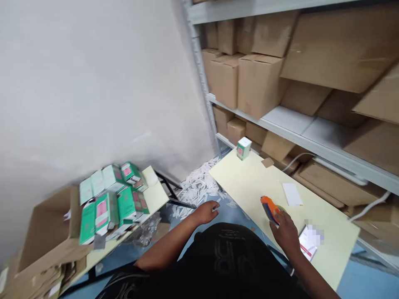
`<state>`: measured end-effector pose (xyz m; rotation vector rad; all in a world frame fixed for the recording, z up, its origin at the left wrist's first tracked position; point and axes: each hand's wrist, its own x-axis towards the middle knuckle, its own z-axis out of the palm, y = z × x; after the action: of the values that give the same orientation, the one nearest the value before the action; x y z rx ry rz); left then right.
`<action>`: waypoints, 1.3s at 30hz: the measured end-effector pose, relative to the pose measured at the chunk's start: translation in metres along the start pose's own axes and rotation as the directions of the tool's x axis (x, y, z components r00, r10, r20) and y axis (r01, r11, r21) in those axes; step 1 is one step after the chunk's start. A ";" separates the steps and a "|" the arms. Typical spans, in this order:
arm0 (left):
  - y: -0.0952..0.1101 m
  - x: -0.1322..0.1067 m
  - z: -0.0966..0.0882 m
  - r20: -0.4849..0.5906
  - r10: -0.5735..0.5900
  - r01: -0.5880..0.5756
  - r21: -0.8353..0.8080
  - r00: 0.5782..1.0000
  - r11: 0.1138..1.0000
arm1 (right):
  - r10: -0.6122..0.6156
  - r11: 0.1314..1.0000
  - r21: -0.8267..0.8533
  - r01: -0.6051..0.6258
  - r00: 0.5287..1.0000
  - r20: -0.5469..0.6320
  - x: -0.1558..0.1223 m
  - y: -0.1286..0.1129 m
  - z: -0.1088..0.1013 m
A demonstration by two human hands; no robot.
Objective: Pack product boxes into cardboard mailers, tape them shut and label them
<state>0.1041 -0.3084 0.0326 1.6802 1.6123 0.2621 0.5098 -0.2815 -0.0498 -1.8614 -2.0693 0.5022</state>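
My right hand (285, 232) is closed round an orange and blue tool (268, 207) over the pale yellow table (249, 182). My left hand (206, 211) hangs in the gap between the two tables with its fingers curled; I cannot make out anything in it. A small green and white box (243, 148) stands upright at the far corner of the yellow table. A white card (292, 194) lies flat on the table just beyond my right hand, and a phone (308, 241) lies right of that hand.
A second table (154, 197) on the left carries several green and white boxes (112, 201) and an open cardboard carton (50, 232). White paper strips (196, 187) litter the floor by the wall. Metal shelving (293, 131) on the right holds several brown cartons.
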 end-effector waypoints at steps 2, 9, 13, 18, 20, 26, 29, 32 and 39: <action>-0.010 -0.016 -0.003 -0.050 -0.012 0.011 -0.031 0.999 0.999 | -0.035 0.999 0.042 0.034 0.999 0.014 0.014 -0.016 0.004; -0.061 -0.082 -0.023 -0.208 -0.054 0.027 -0.130 0.977 0.991 | -0.059 0.978 0.205 0.037 0.993 0.101 0.064 -0.125 0.027; -0.104 -0.131 -0.039 -0.293 -0.071 0.023 -0.163 0.954 0.986 | -0.128 0.960 0.265 0.088 0.983 0.135 0.067 -0.200 0.051; -0.168 -0.198 -0.058 -0.360 -0.148 0.071 -0.218 0.921 0.973 | -0.205 0.941 0.307 0.145 0.963 0.174 0.043 -0.292 0.094; -0.188 -0.221 -0.065 -0.386 -0.215 0.104 -0.289 0.897 0.952 | -0.240 0.932 0.322 0.165 0.948 0.208 0.031 -0.325 0.108; -0.204 -0.257 -0.094 -0.461 -0.434 0.040 -0.648 0.775 0.761 | -0.437 0.883 0.346 0.317 0.824 0.360 0.043 -0.395 0.125; -0.198 -0.267 -0.111 -0.537 -0.496 -0.049 -0.711 0.683 0.702 | -0.445 0.889 0.318 0.329 0.783 0.434 0.076 -0.435 0.136; -0.194 -0.284 -0.120 -0.590 -0.586 -0.073 -0.736 0.556 0.673 | -0.504 0.863 0.342 0.373 0.690 0.519 0.097 -0.492 0.155; -0.206 -0.375 -0.113 -0.642 -0.745 -0.117 -0.767 0.182 0.631 | -0.771 0.634 0.624 0.458 0.309 0.557 0.053 -0.630 0.161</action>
<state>-0.1887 -0.6309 0.1098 0.2863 2.2354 1.7340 -0.1264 -0.2956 0.0941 -0.4005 -2.7246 1.5588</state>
